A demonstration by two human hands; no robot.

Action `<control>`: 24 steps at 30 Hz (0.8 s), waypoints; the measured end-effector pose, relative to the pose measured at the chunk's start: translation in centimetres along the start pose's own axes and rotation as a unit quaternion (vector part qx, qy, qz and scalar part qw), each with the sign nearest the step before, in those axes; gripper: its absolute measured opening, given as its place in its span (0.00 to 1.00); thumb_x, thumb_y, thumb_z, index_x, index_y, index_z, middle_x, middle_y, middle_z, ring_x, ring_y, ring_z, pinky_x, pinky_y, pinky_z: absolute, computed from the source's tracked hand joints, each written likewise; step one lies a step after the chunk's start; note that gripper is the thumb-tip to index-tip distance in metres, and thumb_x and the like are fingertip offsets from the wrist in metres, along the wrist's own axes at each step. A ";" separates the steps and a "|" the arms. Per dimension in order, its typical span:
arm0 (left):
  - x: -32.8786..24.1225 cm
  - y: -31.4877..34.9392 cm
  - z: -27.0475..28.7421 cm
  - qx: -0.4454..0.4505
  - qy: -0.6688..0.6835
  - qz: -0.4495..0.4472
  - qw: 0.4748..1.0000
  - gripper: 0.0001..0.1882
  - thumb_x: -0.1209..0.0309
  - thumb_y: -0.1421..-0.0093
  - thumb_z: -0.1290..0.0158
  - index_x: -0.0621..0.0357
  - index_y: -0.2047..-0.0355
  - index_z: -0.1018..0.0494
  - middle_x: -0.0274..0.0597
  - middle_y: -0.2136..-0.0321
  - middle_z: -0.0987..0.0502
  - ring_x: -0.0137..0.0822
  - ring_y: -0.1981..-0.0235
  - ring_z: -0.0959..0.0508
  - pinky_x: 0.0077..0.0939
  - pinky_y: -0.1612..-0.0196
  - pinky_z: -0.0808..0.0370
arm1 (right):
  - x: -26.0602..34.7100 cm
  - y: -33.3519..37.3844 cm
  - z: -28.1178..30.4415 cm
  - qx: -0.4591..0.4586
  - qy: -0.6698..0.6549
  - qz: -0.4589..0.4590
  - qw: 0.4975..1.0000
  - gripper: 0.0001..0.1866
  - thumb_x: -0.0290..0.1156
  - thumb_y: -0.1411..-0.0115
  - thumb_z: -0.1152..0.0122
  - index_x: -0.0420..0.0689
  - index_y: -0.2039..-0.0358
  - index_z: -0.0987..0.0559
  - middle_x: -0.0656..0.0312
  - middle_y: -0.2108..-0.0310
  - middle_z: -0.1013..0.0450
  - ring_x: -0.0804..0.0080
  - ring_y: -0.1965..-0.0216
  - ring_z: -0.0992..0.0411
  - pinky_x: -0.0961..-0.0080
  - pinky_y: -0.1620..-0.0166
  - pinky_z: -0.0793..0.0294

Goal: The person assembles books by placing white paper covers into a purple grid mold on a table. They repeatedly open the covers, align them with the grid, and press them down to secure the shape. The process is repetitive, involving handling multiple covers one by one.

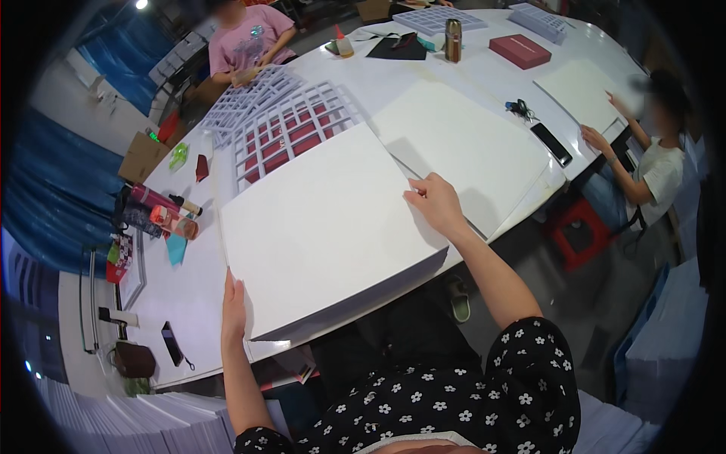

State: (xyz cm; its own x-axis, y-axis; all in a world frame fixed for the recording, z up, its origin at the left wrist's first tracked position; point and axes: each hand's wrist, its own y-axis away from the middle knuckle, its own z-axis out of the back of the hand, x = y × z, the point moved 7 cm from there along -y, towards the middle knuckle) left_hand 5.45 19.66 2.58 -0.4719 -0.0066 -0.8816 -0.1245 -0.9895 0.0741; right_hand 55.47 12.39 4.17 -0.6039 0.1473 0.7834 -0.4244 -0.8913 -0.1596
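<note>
A thick stack of large white boards (pixel 325 234) lies on the table in front of me, its near side greyish and its top sheet bare. Along the stack's left edge rests my left hand (pixel 234 309), fingers stretched out against the side and thumb up. My right hand (pixel 436 203) is closed at the right edge of the stack, its fingers curled and pinching the top board's rim. What lies under the fingers there is partly hidden. To the right, another large white board (pixel 461 144) lies flat, shaded by my arm.
Lavender grid trays (pixel 291 129) with red pieces lie beyond the stack. Bottles (pixel 174 221) and a phone (pixel 172 343) are at left. A metal flask (pixel 453 41) and red box (pixel 519 51) stand far off. Two people (pixel 253 38) work around the table; a red stool (pixel 576 233) stands right.
</note>
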 end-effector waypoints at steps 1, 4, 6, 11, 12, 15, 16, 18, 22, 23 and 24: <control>-0.2 -0.1 -0.1 0.000 -0.008 -0.006 1.000 0.26 0.67 0.26 0.65 0.63 0.31 0.48 0.47 0.33 0.41 0.38 0.33 0.40 0.29 0.32 0.45 | 0.0 0.0 0.3 -0.004 0.002 0.000 1.000 0.18 0.40 0.44 0.35 0.40 0.59 0.17 0.54 0.66 0.27 0.58 0.63 0.25 0.64 0.59 0.27; -0.6 -0.1 -0.1 0.007 -0.022 -0.017 1.000 0.26 0.67 0.27 0.65 0.63 0.31 0.48 0.48 0.33 0.41 0.39 0.33 0.41 0.29 0.32 0.45 | -0.4 -0.5 0.4 0.000 0.007 -0.046 0.999 0.19 0.40 0.45 0.33 0.39 0.58 0.17 0.56 0.69 0.27 0.62 0.67 0.26 0.70 0.62 0.28; -0.8 0.1 0.2 0.006 -0.027 -0.021 0.999 0.26 0.68 0.27 0.65 0.63 0.31 0.48 0.48 0.33 0.41 0.39 0.33 0.41 0.29 0.32 0.45 | 0.2 -1.9 -0.2 -0.005 0.030 -0.018 0.999 0.20 0.41 0.46 0.32 0.41 0.58 0.16 0.56 0.67 0.25 0.62 0.65 0.24 0.68 0.60 0.26; -1.1 -0.2 -0.1 0.016 -0.036 -0.034 0.999 0.26 0.68 0.27 0.65 0.64 0.31 0.49 0.49 0.33 0.41 0.40 0.32 0.42 0.30 0.32 0.46 | 1.2 -5.9 -1.2 0.056 0.050 -0.069 0.995 0.20 0.41 0.47 0.31 0.40 0.59 0.16 0.55 0.68 0.22 0.61 0.66 0.23 0.66 0.61 0.25; -1.3 -0.3 -0.2 0.020 -0.041 -0.039 0.998 0.26 0.68 0.27 0.65 0.64 0.31 0.49 0.49 0.33 0.41 0.41 0.32 0.42 0.30 0.32 0.46 | 0.4 -6.3 -1.4 0.037 0.033 -0.055 0.997 0.19 0.41 0.47 0.31 0.39 0.61 0.17 0.55 0.68 0.22 0.61 0.66 0.23 0.65 0.61 0.25; -1.2 0.1 -0.2 0.019 -0.051 -0.043 0.998 0.27 0.68 0.27 0.65 0.64 0.31 0.49 0.50 0.33 0.41 0.41 0.32 0.42 0.30 0.32 0.47 | 0.0 -6.2 -1.9 -0.012 -0.018 -0.035 0.999 0.18 0.40 0.46 0.31 0.36 0.64 0.18 0.55 0.69 0.22 0.62 0.66 0.23 0.66 0.61 0.25; -1.2 0.0 -0.3 0.020 -0.051 -0.043 0.998 0.27 0.69 0.27 0.65 0.64 0.31 0.49 0.50 0.33 0.41 0.41 0.32 0.42 0.30 0.32 0.47 | -0.2 -6.0 -1.8 -0.033 -0.033 -0.037 0.998 0.18 0.40 0.46 0.31 0.35 0.65 0.18 0.56 0.69 0.22 0.62 0.66 0.23 0.66 0.61 0.25; -1.1 0.1 -0.4 0.019 -0.053 -0.043 0.998 0.27 0.69 0.27 0.65 0.64 0.31 0.49 0.51 0.33 0.42 0.42 0.32 0.43 0.30 0.31 0.47 | -0.3 -6.0 -2.0 -0.030 -0.024 -0.029 0.999 0.18 0.39 0.46 0.31 0.35 0.65 0.18 0.56 0.70 0.22 0.63 0.66 0.23 0.67 0.61 0.25; -1.2 0.2 -0.1 0.021 -0.062 -0.051 0.997 0.27 0.69 0.28 0.64 0.65 0.31 0.50 0.51 0.33 0.42 0.43 0.32 0.43 0.30 0.31 0.48 | -0.5 -7.2 -2.6 0.007 -0.004 -0.045 0.999 0.17 0.40 0.46 0.32 0.37 0.66 0.18 0.57 0.69 0.21 0.64 0.66 0.23 0.69 0.61 0.26; -1.2 0.2 -0.1 0.022 -0.063 -0.054 0.996 0.27 0.69 0.28 0.64 0.65 0.31 0.50 0.52 0.33 0.42 0.43 0.32 0.43 0.30 0.31 0.48 | 0.1 -8.0 -2.8 0.019 0.033 -0.052 0.998 0.16 0.40 0.46 0.32 0.38 0.66 0.17 0.58 0.70 0.21 0.64 0.67 0.23 0.69 0.61 0.26; -1.2 0.2 0.0 0.021 -0.063 -0.056 0.996 0.27 0.69 0.28 0.64 0.65 0.31 0.50 0.52 0.33 0.42 0.43 0.32 0.43 0.30 0.31 0.48 | 1.0 -9.3 -3.3 0.031 0.069 -0.058 0.995 0.16 0.41 0.46 0.32 0.40 0.66 0.17 0.58 0.71 0.21 0.64 0.68 0.23 0.69 0.62 0.26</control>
State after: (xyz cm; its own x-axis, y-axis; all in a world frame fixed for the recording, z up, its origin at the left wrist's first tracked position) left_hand 5.97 19.52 3.70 -0.5590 0.1234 -0.8199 -0.2166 -0.9763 0.0008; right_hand 56.60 22.21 4.44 -0.6420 0.3043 0.7037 -0.4567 -0.8890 -0.0323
